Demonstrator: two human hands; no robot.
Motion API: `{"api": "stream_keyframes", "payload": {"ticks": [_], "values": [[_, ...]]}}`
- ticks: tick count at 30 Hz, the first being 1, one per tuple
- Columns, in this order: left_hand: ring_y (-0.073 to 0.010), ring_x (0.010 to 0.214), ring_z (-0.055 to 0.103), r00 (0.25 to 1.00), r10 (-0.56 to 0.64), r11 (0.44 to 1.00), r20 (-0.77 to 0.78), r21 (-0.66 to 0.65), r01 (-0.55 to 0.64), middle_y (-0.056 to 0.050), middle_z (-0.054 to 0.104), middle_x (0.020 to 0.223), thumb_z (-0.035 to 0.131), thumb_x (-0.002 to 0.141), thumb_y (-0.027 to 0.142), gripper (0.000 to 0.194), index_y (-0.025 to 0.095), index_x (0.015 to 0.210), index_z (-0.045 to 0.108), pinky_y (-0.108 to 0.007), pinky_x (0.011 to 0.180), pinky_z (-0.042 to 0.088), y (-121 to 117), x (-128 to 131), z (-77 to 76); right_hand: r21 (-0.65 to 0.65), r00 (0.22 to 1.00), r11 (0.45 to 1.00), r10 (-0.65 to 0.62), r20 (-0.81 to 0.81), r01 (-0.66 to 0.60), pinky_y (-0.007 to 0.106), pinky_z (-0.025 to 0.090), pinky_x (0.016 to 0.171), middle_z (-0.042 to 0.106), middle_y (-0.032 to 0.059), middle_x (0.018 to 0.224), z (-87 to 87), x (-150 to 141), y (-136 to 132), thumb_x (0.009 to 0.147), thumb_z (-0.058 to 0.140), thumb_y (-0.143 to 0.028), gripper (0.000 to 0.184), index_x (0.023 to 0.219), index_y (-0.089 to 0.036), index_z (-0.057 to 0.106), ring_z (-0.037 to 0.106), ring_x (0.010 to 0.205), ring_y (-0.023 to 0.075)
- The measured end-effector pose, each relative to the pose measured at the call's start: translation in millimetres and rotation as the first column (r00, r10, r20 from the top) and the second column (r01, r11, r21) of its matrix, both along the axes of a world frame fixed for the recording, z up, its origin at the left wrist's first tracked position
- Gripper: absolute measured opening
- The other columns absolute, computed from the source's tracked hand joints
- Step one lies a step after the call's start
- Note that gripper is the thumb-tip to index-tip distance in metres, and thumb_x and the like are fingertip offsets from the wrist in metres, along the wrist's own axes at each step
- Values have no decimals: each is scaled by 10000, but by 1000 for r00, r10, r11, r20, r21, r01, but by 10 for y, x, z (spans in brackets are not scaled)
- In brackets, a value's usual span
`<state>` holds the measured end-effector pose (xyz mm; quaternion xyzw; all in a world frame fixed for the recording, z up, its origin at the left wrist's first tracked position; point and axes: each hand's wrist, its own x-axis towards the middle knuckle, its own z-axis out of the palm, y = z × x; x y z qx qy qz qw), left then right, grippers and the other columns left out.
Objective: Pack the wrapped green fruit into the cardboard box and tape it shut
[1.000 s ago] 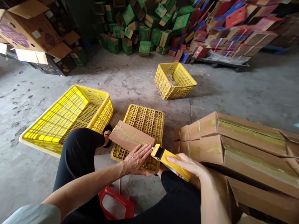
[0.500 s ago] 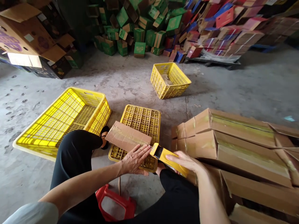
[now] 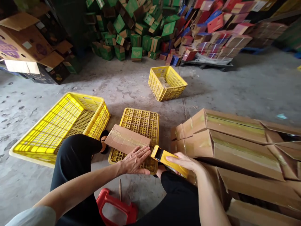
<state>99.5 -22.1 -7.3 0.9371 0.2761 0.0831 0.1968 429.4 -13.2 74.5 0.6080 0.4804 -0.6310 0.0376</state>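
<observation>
A flat brown cardboard piece [image 3: 125,137] with a shiny strip of tape lies tilted across an upturned yellow crate [image 3: 141,121]. My left hand [image 3: 135,161] rests flat on its near right edge, fingers stretched out and thumb apart. My right hand [image 3: 181,161] is wrapped round a yellow tape dispenser [image 3: 168,158]; its front end, with a black patch, sits just right of my left fingertips. A small gap shows between those fingertips and the dispenser. The underside of the dispenser is partly hidden by my hand.
Stacked taped cartons [image 3: 235,138] stand close on my right. A large yellow crate [image 3: 95,121] is at left, a smaller yellow crate [image 3: 168,91] ahead. A red plastic stool [image 3: 117,205] is between my legs. Green boxes [image 3: 136,53] and red-blue boxes [image 3: 216,23] are piled behind.
The view has shifted slightly to the right. The dispenser's front has come away from the cardboard edge. My left hand stays on the cardboard, its thumb now further from the fingers.
</observation>
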Motion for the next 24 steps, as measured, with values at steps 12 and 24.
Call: {"api": "stream_keyframes", "payload": {"ticks": [12, 24], "values": [[-463, 1620, 123, 982, -84, 991, -169, 88, 100, -192, 112, 1766, 608, 758, 942, 1195, 219, 1672, 342, -695, 1261, 128, 542, 151, 62, -44, 998, 999, -4, -68, 1, 276, 568, 551, 745, 52, 677, -27, 17, 39, 702, 716, -881, 729, 921, -187, 678, 724, 593, 213], [-479, 1542, 323, 968, -50, 992, -245, 99, 77, -158, 296, 1730, 579, 717, 994, 1058, 237, 1455, 627, -655, 1239, 242, 706, 311, 98, 9, 996, 1000, 0, -93, 1, 316, 596, 565, 743, 60, 629, -16, 85, -2, 717, 703, -887, 718, 901, -194, 677, 743, 598, 248]]}}
